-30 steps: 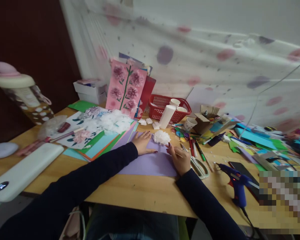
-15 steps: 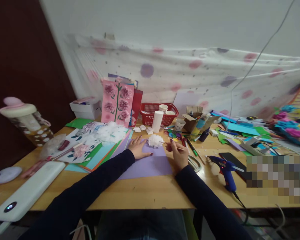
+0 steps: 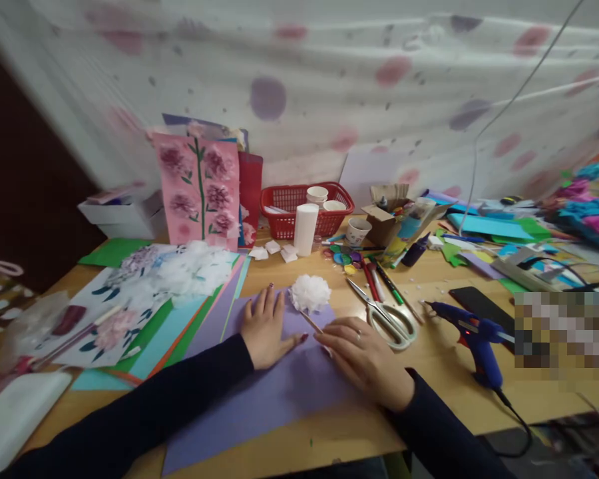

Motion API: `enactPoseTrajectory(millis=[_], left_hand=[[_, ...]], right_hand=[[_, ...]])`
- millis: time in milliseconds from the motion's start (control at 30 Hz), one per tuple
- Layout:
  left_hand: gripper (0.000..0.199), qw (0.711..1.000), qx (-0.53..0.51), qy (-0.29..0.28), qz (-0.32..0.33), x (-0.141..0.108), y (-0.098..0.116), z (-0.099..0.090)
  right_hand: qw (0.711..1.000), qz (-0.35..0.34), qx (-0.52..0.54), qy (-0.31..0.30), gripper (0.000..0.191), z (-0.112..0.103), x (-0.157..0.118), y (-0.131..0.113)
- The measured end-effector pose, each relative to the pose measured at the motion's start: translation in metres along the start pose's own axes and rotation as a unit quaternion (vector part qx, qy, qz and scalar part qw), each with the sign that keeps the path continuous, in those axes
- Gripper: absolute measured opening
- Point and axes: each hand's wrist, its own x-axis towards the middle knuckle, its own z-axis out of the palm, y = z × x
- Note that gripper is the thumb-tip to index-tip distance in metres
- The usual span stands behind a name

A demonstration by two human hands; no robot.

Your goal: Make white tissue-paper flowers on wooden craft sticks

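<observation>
A purple sheet of paper (image 3: pixel 279 406) lies on the wooden table. Near its far edge sits a fluffy white paper flower (image 3: pixel 310 293). My left hand (image 3: pixel 265 329) rests flat on the sheet, left of the flower, fingers spread and holding nothing. Low over the sheet, my right hand (image 3: pixel 364 356) pinches a thin wooden stick (image 3: pixel 311 322), whose far end reaches the near edge of the flower.
Scissors (image 3: pixel 387 319) and pens lie right of the sheet, with a blue glue gun (image 3: pixel 479 336) and a dark phone (image 3: pixel 482 309) farther right. Behind stand a white roll (image 3: pixel 305 230) and a red basket (image 3: pixel 278 226). Coloured papers (image 3: pixel 154 352) lie at left.
The view has moved closer and lower. My right hand has turned palm down and come in nearer to my left hand, the stick now pointing up and left. The scissors are more fully visible.
</observation>
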Motion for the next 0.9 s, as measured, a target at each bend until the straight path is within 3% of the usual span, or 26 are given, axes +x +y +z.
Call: enactPoseTrajectory(millis=[100,200,300,467,633,800,900], left_hand=[[0.087,0.997,-0.02,-0.075,0.027,0.009,-0.01,-0.026],[0.077,0.996,-0.055,-0.072,0.017,0.033,-0.021,-0.047],[0.068,0.995,-0.067,-0.076,-0.001,0.057,-0.024,-0.053],[0.045,0.988,-0.08,-0.132,0.0,0.073,-0.02,-0.052],[0.032,0.994,-0.049,-0.095,-0.003,0.067,-0.016,-0.055],[0.055,0.993,-0.086,-0.084,-0.019,0.054,-0.008,-0.048],[0.053,0.992,-0.09,-0.086,-0.027,0.05,-0.001,-0.044]], right_hand=[[0.998,0.056,-0.018,0.014,0.024,-0.003,-0.017,-0.01],[0.983,0.172,-0.011,0.067,0.027,0.008,-0.03,-0.015],[0.955,0.278,-0.015,0.108,0.03,0.025,-0.036,-0.016],[0.941,0.32,0.005,0.113,0.042,0.041,-0.045,-0.01],[0.922,0.372,0.034,0.103,0.042,0.039,-0.049,-0.008],[0.922,0.371,0.043,0.102,0.041,0.038,-0.049,-0.006],[0.926,0.359,0.06,0.102,0.041,0.037,-0.05,-0.006]])
